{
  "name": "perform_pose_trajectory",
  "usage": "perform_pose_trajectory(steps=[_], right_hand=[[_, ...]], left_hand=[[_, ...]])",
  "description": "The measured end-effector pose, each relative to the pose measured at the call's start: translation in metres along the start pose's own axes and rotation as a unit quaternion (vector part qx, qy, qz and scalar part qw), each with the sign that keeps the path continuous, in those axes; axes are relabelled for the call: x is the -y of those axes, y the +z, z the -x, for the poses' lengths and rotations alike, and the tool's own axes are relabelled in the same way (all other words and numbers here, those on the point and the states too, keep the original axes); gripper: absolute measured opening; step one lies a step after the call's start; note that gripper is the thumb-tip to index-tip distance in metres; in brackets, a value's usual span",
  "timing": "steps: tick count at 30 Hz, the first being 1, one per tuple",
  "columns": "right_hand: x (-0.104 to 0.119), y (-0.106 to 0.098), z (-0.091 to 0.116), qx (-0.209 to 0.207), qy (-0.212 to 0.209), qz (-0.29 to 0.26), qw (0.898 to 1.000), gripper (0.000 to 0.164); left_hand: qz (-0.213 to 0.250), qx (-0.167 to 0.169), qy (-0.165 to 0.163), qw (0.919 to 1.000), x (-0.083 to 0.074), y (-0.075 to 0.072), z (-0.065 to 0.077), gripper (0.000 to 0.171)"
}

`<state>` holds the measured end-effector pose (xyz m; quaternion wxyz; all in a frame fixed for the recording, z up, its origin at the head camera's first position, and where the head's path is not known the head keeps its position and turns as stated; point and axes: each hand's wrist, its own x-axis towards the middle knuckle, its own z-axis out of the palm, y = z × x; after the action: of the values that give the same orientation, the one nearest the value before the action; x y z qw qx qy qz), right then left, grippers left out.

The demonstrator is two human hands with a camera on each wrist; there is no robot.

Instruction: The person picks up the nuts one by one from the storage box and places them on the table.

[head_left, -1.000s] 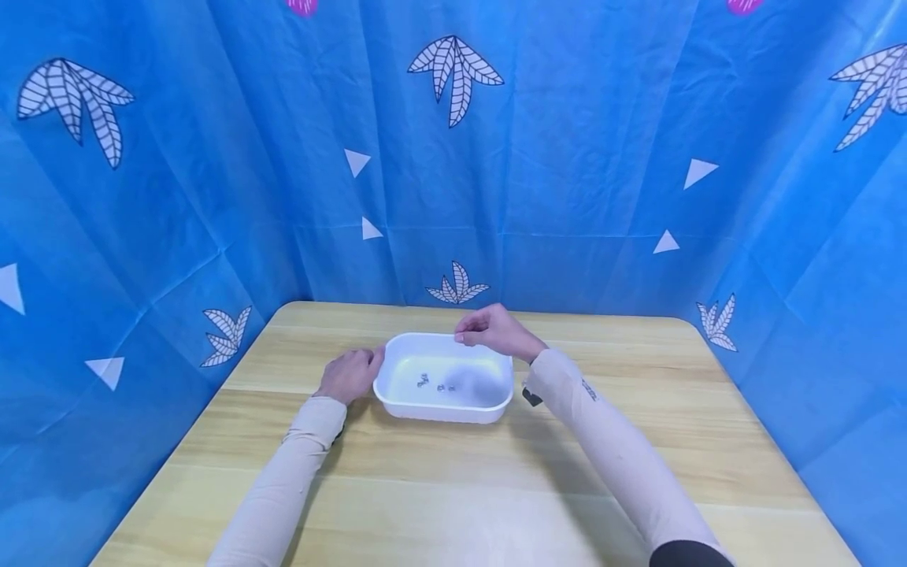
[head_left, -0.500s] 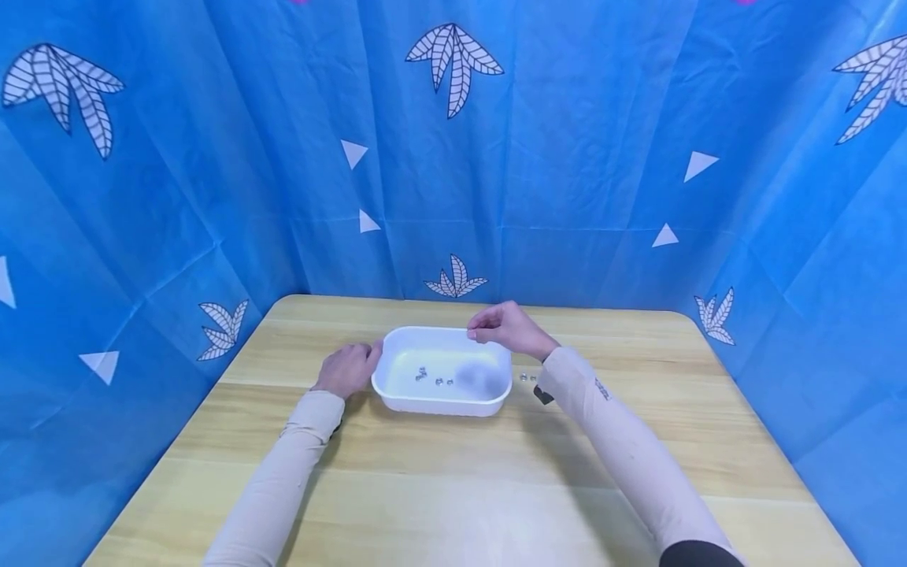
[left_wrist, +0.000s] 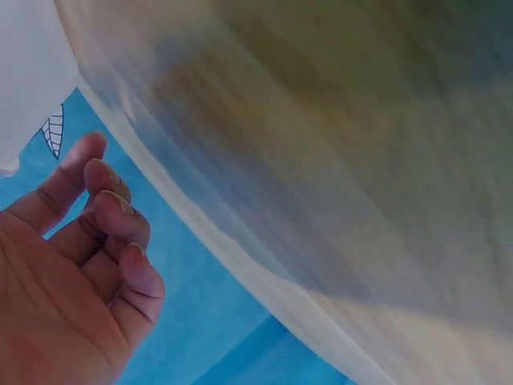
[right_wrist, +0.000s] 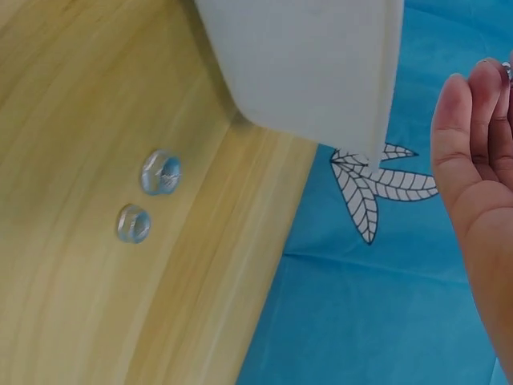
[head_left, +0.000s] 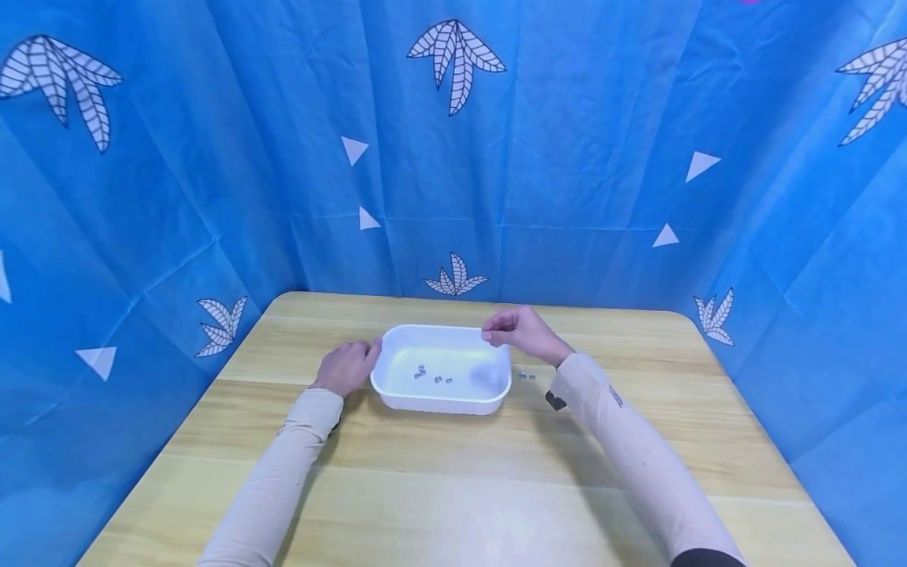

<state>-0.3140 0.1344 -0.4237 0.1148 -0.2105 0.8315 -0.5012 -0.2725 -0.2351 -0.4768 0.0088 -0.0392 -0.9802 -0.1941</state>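
Pinching shiny bit: right fingers; left fingers loosely curled by tray; sleeve marking illegible.

The right wrist view crops the right hand and the shiny bit it pinches — from the head, pieces in the tub are too small to identify.

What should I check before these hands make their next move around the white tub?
1. White tub upright on the table: ok.
2. Left hand steadying it: cannot tell; it is by the left rim, contact unclear.
3. Right hand holding something: ok, apparently; a shiny bit shows at its fingertips, cut off by the picture's edge.
4. Small pieces inside the tub: ok, several.
5. No loose pieces outside: not ok; two clear rings lie on the table to the tub's right.
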Motion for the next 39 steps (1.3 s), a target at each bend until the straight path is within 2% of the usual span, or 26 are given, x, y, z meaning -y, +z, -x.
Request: perform_pose_trajectory(steps=[5,17,29,39], right_hand=[[-0.008,-0.004,0.005,-0.001,0.000,-0.012,1.000,0.030],[-0.025,-0.019,0.019,-0.011,0.015,-0.029,0.999,0.028],[-0.048,-0.030,0.034,-0.019,0.037,-0.006,0.999,0.031],[-0.066,-0.040,0.046,-0.009,0.049,0.023,0.998,0.030]], left_hand=[[-0.001,-0.005,0.001,1.0000,0.000,0.001,-0.001,0.073],[0.008,-0.001,0.003,1.0000,0.000,0.001,-0.002,0.076],[0.010,0.001,-0.002,0.9999,0.000,0.001,-0.001,0.077],[0.011,0.006,-0.005,0.9999,0.001,0.002,-0.003,0.078]])
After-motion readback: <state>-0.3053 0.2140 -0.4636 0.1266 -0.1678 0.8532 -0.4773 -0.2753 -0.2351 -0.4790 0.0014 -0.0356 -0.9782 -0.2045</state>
